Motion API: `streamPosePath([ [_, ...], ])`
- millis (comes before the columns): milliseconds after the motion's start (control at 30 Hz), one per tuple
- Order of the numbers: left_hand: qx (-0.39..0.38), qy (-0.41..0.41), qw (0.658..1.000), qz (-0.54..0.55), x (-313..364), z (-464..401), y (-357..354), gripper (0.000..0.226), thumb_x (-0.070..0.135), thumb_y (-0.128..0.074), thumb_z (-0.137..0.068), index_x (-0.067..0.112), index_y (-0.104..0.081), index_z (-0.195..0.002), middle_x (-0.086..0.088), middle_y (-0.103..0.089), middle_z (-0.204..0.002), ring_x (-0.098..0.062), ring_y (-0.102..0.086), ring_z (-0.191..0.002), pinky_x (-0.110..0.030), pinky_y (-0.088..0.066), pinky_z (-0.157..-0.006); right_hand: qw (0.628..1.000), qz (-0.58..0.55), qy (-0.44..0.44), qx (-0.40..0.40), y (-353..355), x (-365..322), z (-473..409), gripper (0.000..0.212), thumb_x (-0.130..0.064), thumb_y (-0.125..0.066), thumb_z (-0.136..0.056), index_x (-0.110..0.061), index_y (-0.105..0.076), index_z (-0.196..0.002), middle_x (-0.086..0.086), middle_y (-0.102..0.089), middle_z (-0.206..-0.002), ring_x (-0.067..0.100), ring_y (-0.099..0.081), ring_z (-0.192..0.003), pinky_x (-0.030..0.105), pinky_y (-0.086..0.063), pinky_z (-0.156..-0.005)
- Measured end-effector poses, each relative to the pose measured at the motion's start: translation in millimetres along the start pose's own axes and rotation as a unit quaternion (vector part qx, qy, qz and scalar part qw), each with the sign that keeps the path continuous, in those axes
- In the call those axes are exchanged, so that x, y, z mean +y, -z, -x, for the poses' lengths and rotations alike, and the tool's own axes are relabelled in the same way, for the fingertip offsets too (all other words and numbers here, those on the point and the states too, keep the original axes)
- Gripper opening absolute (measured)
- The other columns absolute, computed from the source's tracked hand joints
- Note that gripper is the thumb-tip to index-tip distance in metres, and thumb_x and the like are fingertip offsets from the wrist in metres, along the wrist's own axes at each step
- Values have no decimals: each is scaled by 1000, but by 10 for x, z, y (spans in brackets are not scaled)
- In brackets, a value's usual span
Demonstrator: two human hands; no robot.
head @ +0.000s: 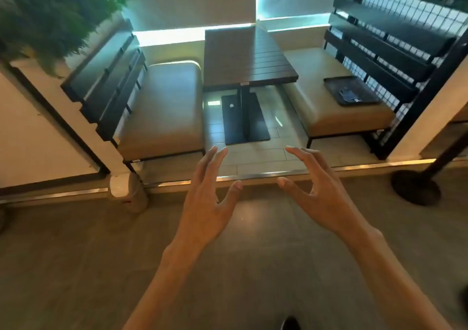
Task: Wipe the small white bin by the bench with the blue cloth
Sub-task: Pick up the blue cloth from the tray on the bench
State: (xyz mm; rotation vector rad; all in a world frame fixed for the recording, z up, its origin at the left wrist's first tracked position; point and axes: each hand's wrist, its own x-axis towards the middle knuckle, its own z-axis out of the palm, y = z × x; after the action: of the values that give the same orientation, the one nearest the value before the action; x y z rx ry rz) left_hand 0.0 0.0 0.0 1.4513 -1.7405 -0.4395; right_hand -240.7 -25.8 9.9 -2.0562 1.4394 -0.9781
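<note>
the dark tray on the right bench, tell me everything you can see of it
The tray is a dark, flat rectangle with rounded corners and a low raised rim, probably plastic. It lies flat on the tan cushion of the right bench, near the slatted backrest and well right of the table. On it rests something small, bluish and crumpled, too blurred to identify. Neither hand touches the tray.

Left hand, right hand outstretched, fingers spread, empty.
</note>
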Motion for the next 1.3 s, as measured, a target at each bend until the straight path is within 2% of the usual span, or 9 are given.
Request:
streamPosePath([
  [200, -51, 28, 998, 13, -90, -301, -528, 66, 38, -62, -98, 37, -29, -155, 18, -20, -162, -1, -20, -149, -39, -32, -119, 997, 0, -72, -11, 31, 568, -103, 61, -48, -63, -90, -42, -37, -145, -22, -37, -138, -7, -34, -126, 25, -32, -102],
  [400, -97, 38, 995, -1, -100, -845, -1193, 65, 39, -62, -98, 38, -29, -154, 19, -21, -161, 0, -20, -149, -19, -23, -112, 993, -9, -114, -8, 216, 1346, -439, 60, -47, -62, -92, -41, -37, -146, -20, -38, -141, 1, -40, -129, 28, -37, -102],
  [533, -117, 50, 992, 9, -35, -1337, -1672, 66, 38, -63, -97, 38, -30, -154, 19, -20, -162, 1, -19, -149, -15, -21, -109, 990, -16, -138, -3, 477, 1826, -760, 61, -47, -61, -92, -40, -36, -147, -20, -36, -141, -2, -38, -127, 24, -38, -98],
  [633, -137, 51, 989, 19, 57, -1702, -2068, 67, 38, -64, -96, 40, -29, -154, 20, -20, -161, 2, -20, -148, -22, -26, -111, 988, -17, -155, -5, 713, 2143, -957, 59, -45, -61, -92, -43, -35, -145, -26, -34, -138, -15, -35, -120, 9, -32, -89],
  [700, -148, 48, 987, 29, 128, -1959, -2325, 68, 39, -63, -95, 44, -28, -153, 19, -19, -162, 1, -20, -147, -29, -30, -111, 987, -17, -161, -7, 867, 2355, -1101, 60, -46, -61, -93, -47, -32, -145, -30, -30, -136, -22, -33, -117, 6, -31, -86],
  [900, -170, 43, 984, 43, 241, -2671, -3010, 66, 40, -62, -96, 40, -29, -154, 17, -21, -161, -5, -26, -147, -42, -37, -115, 980, -5, -199, 1, 1232, 2974, -1528, 62, -49, -60, -93, -43, -31, -148, -32, -28, -134, -13, -32, -123, 7, -32, -86],
  [1033, -209, 37, 976, 44, 217, -3174, -3482, 67, 47, -58, -96, 45, -23, -154, 18, -17, -161, -12, -27, -148, -49, -40, -114, 975, -6, -222, -4, 1363, 3421, -1883, 63, -49, -60, -92, -41, -32, -148, -29, -29, -136, -10, -34, -124, 9, -34, -85],
  [1167, -234, 31, 971, 37, 66, -3740, -3991, 68, 47, -57, -97, 46, -21, -154, 20, -15, -161, -11, -25, -148, -47, -38, -115, 968, -8, -249, -5, 1441, 3926, -2334, 61, -50, -59, -92, -42, -33, -147, -22, -33, -140, -4, -38, -124, 10, -36, -84],
  [1300, -252, 21, 967, 39, -85, -4360, -4499, 66, 49, -56, -98, 49, -18, -153, 22, -12, -161, 0, -20, -142, -33, -31, -111, 964, 3, -266, 0, 1535, 4429, -2866, 60, -52, -59, -92, -44, -34, -146, -22, -34, -143, -3, -38, -128, 13, -38, -88],
])
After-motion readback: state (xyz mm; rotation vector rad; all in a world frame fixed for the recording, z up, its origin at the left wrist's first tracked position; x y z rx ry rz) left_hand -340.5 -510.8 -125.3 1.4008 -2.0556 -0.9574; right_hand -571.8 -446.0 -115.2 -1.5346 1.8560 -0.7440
